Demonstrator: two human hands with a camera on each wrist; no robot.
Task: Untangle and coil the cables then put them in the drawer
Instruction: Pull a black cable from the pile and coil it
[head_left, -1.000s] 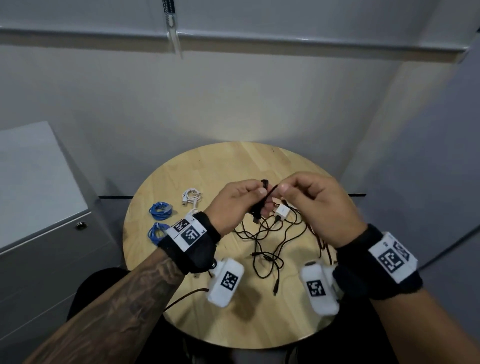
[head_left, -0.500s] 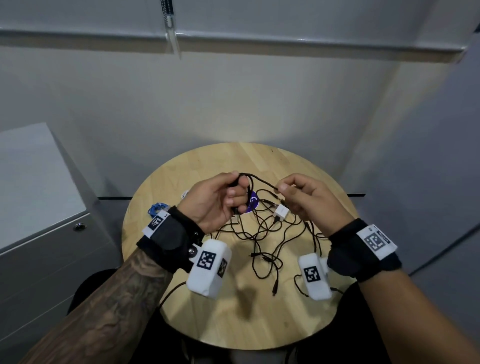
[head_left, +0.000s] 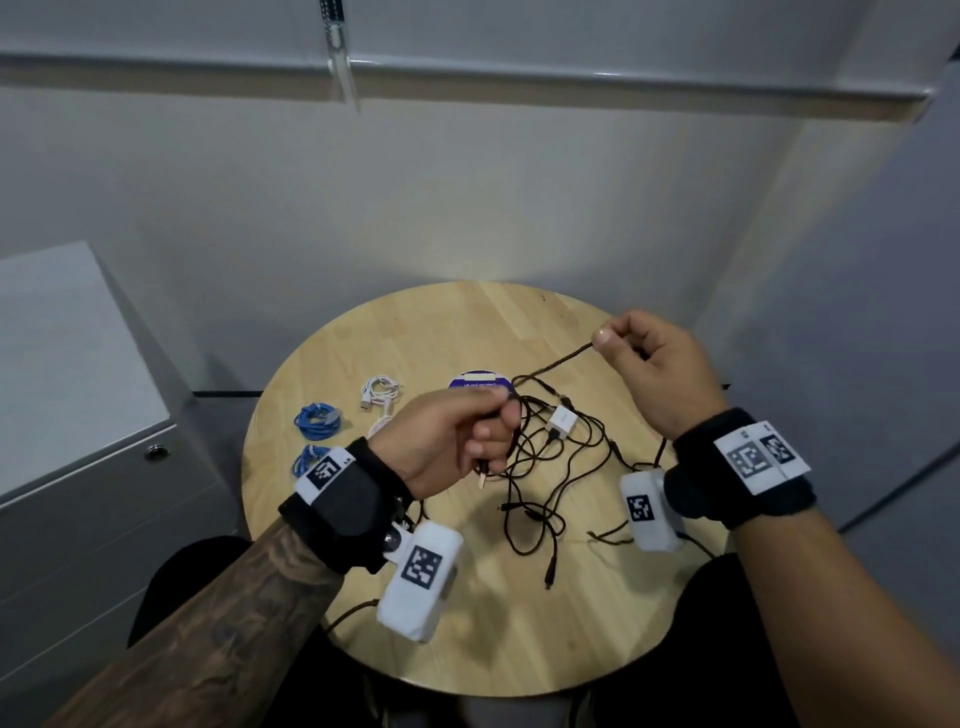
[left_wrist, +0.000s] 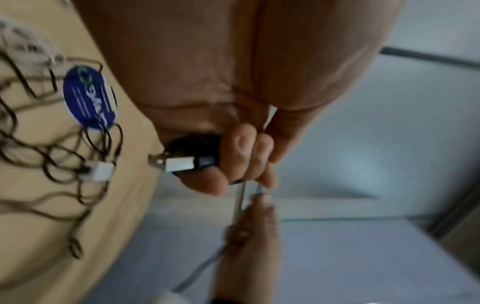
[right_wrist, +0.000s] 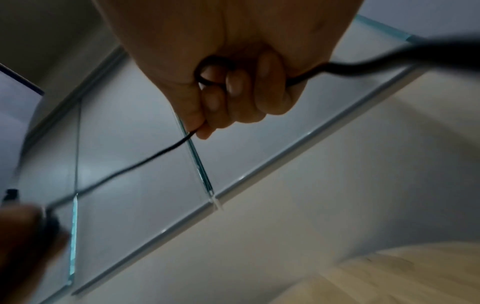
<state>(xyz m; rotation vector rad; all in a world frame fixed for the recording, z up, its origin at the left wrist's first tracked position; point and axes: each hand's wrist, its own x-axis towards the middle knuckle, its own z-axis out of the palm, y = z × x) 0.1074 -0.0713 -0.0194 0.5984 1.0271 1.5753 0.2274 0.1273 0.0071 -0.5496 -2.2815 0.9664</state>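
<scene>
A tangle of black cables (head_left: 540, 467) lies on the round wooden table (head_left: 467, 649), with a small white adapter (head_left: 562, 421) in it. My left hand (head_left: 483, 421) grips a small coil of black cable; the left wrist view shows its USB plug (left_wrist: 179, 164) sticking out of the fist. My right hand (head_left: 605, 338) pinches the same black cable (right_wrist: 145, 162) up and to the right, so a stretch runs taut between the hands. Two blue coiled cables (head_left: 317, 418) and a white coiled cable (head_left: 382, 389) lie at the table's left.
A grey drawer cabinet (head_left: 104, 467) with a round lock (head_left: 154, 451) stands left of the table, its drawers closed. A round blue sticker or disc (head_left: 478, 383) lies on the table behind the tangle. Grey walls close in behind and on the right.
The hands were close together over the tangle. Now my right hand has pulled its cable up and out to the right, while my left hand has dropped slightly and holds the coil.
</scene>
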